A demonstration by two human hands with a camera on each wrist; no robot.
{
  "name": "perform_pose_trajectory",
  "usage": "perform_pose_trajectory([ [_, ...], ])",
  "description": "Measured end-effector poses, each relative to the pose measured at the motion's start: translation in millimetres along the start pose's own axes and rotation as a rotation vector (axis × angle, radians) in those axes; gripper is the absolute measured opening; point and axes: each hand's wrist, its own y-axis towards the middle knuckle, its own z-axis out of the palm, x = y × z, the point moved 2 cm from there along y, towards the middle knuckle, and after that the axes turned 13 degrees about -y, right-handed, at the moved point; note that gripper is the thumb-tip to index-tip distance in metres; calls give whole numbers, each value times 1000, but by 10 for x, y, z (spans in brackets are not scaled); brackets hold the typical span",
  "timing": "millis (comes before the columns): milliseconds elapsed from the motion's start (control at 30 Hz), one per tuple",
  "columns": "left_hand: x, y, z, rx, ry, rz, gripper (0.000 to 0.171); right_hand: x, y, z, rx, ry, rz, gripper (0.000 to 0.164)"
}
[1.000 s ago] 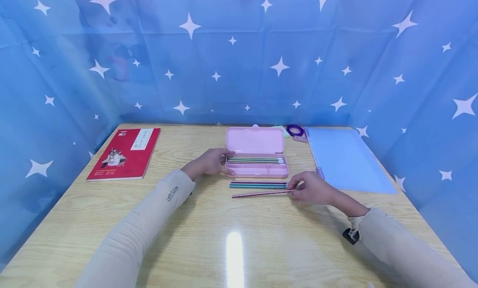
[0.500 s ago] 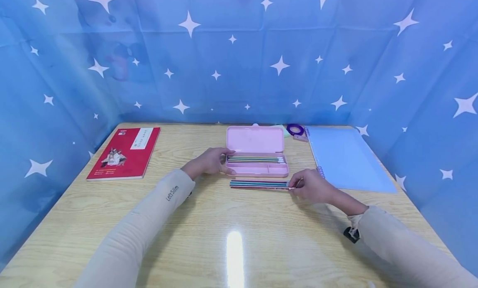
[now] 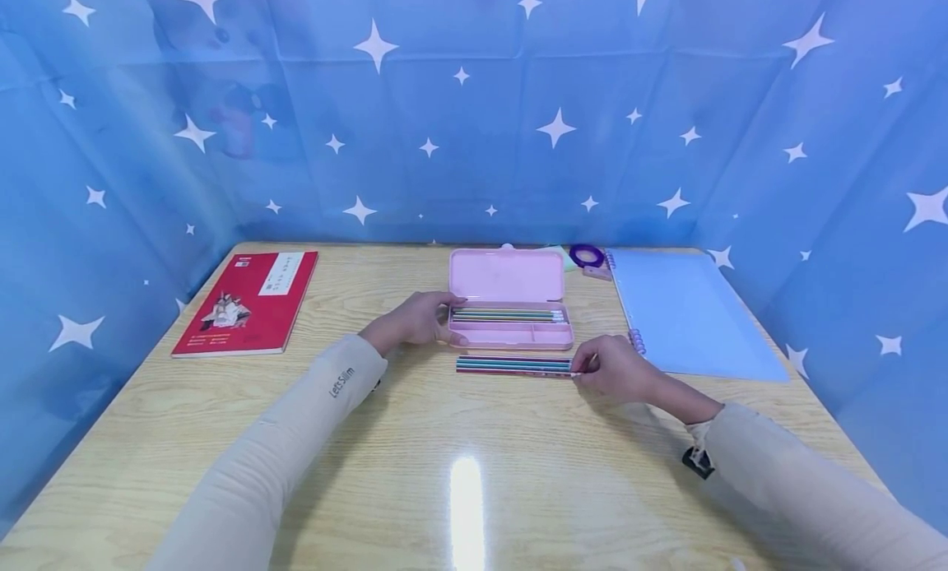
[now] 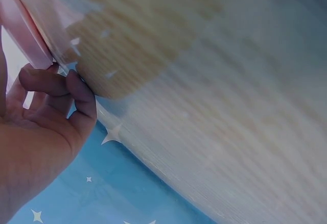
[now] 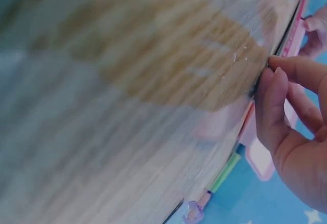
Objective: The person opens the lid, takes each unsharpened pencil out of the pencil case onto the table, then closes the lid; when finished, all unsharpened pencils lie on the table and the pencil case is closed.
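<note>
"Step?"
"Aligning pencils [image 3: 511,361], seemingly: right hand [image 3: 613,369] pinches the nearest pencil [image 3: 511,373], fingers almost together, in front of the case [image 3: 507,275]; left hand [image 3: 420,319] grips the case."
"Next?"
"Likely gathering the row."

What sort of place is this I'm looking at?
Likely a study or drawing desk, perhaps a staged one: an open pink pencil case and a red book lie on a wooden table, surrounded by star-patterned blue cloth.
</note>
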Motion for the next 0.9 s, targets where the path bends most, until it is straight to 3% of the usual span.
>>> perform_pose_trajectory([
  [400, -6, -1, 2, -5, 22, -7, 96, -40, 10, -29, -29, -30, 1, 16],
  [600, 2, 10, 7, -5, 35, -9, 97, -62, 54, -74, -32, 13, 3, 11],
  [800, 8, 14, 2, -6, 28, -8, 96, -15, 281, -117, -24, 29, 30, 3],
  [900, 19, 13, -1, -8, 28, -11, 96, 9, 469, -109, -9, 5, 26, 6],
])
